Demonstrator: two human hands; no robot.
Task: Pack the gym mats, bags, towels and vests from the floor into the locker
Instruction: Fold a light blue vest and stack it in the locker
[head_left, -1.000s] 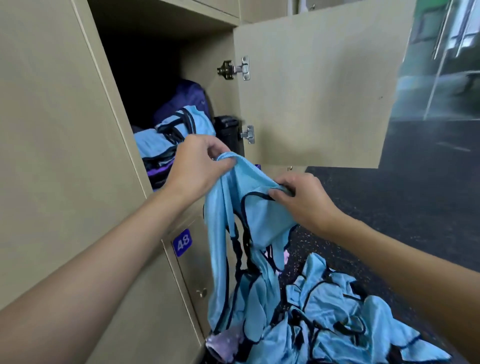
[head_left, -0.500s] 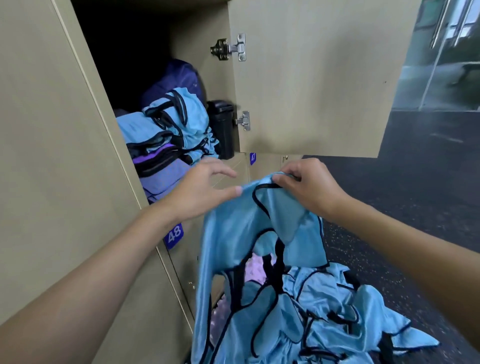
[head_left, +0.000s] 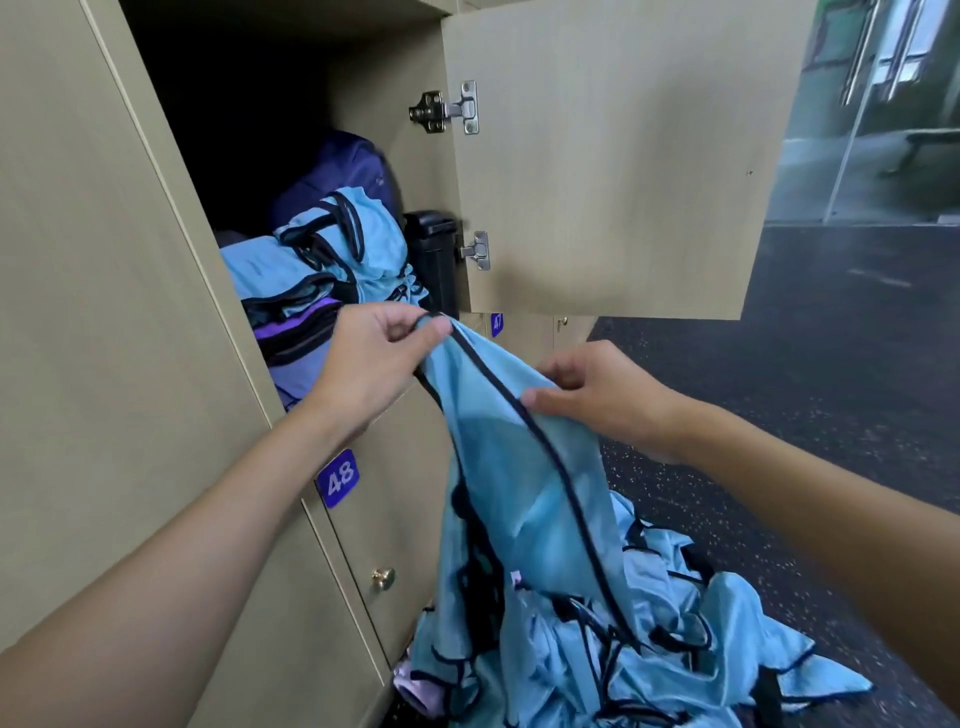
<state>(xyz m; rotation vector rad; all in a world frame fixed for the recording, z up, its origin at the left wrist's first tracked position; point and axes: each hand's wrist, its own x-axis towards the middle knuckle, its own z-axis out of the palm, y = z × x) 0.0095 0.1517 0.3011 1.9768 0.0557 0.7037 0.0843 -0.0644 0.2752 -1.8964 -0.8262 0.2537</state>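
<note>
A light blue vest (head_left: 524, 483) with black trim hangs in front of the open locker (head_left: 249, 130). My left hand (head_left: 374, 364) pinches its top edge just below the locker opening. My right hand (head_left: 602, 395) grips the same vest a little lower and to the right. Its lower part trails down into a heap of blue vests (head_left: 665, 654) on the floor. Inside the locker lie folded blue and purple vests (head_left: 311, 291), a dark purple bag (head_left: 348, 166) behind them and a black object (head_left: 434, 254) at the right wall.
The locker door (head_left: 613, 171) stands swung open to the right, above my right hand. Closed locker 48 (head_left: 384, 519) with a brass knob sits below the opening. A pale purple cloth (head_left: 415, 686) peeks from under the heap. Dark speckled floor (head_left: 831, 364) stretches right toward glass doors.
My left hand has risen and closed on the vest's top edge. My right hand has dropped lower on the fabric, and the vest now hangs narrower between them.
</note>
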